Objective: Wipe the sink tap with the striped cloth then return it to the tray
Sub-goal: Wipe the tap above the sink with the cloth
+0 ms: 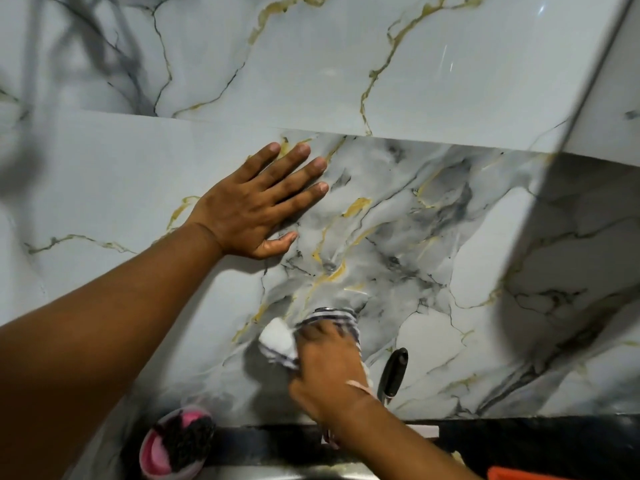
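Two hands are at work, and you read them from nine o'clock across to three. Your left hand [256, 206] lies flat on the marble wall [104, 174] at about ten o'clock, fingers [304, 168] spread apart and gripping nothing, only bracing you. Low at seven o'clock a pink dish [156, 448] holding a dark scrubber [188, 441] sits by the black tabletop edge [519, 434]. At six o'clock your right hand [329, 368] is blurred, its fingers closed on the striped cloth [332, 315], which is bunched over what I judge to be the sink tap; the tap body itself is hidden, so I cannot tell how much of it is covered. Just right of that hand a black lever [394, 372] stands tilted. The cloth looks soft, light and floppy, so it should mould round the metal; keep it gathered in a thick wad in your palm, not by a loose corner, or it will likely slip. No tray shows here.
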### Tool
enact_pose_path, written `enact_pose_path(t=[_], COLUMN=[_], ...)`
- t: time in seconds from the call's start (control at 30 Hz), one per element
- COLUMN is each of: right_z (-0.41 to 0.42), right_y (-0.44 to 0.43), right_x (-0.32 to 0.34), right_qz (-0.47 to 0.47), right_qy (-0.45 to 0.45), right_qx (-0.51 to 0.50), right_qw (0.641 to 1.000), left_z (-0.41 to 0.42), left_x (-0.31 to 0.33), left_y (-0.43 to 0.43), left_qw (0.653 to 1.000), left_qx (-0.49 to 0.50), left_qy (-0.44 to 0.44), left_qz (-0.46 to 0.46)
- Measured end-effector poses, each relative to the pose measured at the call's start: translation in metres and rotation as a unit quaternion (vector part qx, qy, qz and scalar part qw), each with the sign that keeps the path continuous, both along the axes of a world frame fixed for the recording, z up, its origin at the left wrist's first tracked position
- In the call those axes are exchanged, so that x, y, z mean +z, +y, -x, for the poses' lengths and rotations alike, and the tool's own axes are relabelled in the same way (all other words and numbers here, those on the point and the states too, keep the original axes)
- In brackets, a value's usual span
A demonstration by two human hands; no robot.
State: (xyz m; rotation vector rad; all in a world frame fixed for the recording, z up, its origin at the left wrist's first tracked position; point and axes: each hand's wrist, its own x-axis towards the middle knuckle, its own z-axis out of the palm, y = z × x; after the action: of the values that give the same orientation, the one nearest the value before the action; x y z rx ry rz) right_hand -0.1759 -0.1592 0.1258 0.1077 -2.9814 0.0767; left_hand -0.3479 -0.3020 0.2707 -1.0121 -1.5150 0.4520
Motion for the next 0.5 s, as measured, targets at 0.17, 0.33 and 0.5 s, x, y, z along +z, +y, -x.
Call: enact_pose_path(t=[0.17, 0.33, 0.5], right_z=[-0.018, 0.011, -0.02], right_y=[0.034, 0.051, 0.046], right_x=[-0.011, -0.027, -0.073], right_qz=[0.735, 0.913, 0.906], right_qy=[-0.1, -0.227, -0.254], right_qx=[-0.138, -0.108, -0.067], right_qw=[0.656, 0.32, 0.332], left_z=[0.0, -0.003, -0.003], left_x=[0.0, 0.001, 0.001], left_y=[-0.001, -0.001, -0.001], left_qw=[1.0, 1.0, 1.0], left_qx=[0.0, 0.011, 0.019], left_qy=[0.0, 0.002, 0.006], left_qz=[0.0, 0.003, 0.003])
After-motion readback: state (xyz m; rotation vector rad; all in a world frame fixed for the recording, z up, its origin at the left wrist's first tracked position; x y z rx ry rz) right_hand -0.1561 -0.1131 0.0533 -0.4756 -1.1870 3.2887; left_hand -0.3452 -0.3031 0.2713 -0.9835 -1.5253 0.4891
